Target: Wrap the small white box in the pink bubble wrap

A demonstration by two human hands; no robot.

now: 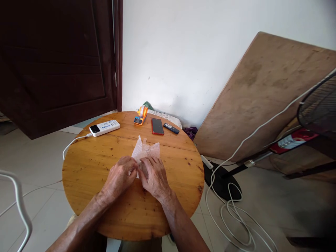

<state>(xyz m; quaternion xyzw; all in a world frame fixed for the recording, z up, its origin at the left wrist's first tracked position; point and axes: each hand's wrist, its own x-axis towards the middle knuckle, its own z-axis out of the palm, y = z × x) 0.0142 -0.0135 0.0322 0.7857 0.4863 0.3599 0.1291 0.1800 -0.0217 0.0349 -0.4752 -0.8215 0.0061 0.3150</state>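
Observation:
A crumpled piece of clear bubble wrap lies on the round wooden table, near its middle. My left hand and my right hand sit side by side on the wrap's near edge, fingers curled and pinching it. The lower part of the wrap is hidden under my fingers. Whether anything is inside the wrap cannot be seen.
At the table's far side lie a white power bank with a white cable, an orange tape dispenser, a red phone and a small dark phone. A fan, its base and white cords stand right; a wooden board leans on the wall.

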